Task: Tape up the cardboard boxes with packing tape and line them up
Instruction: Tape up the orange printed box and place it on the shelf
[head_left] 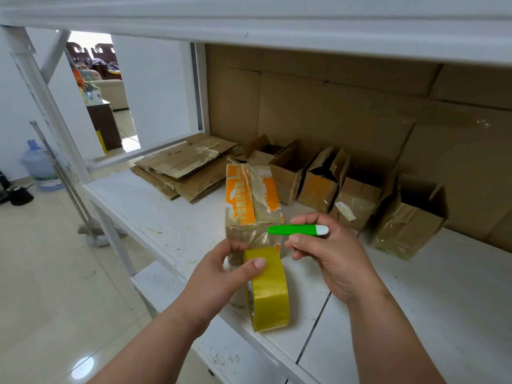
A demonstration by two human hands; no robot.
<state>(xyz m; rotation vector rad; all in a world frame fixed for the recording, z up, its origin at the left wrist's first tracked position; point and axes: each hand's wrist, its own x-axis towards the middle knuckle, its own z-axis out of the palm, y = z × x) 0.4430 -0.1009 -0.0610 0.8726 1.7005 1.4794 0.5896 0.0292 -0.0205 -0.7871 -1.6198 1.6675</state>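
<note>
A closed cardboard box [253,198] with orange print and old tape stands on the white shelf [432,295] in front of me. My left hand [221,275] grips a yellow roll of packing tape [270,295] at the box's near face, thumb on the roll's top. Clear tape runs from the roll onto the box's front. My right hand [329,253] holds a green cutter with a white end [299,230] level, its tip near the box's front top edge.
Several open cardboard boxes [324,184] stand in a row along the shelf's back right. A stack of flattened cartons [185,166] lies at the back left. Brown cardboard lines the shelf's rear. A water bottle [41,167] stands on the floor at left.
</note>
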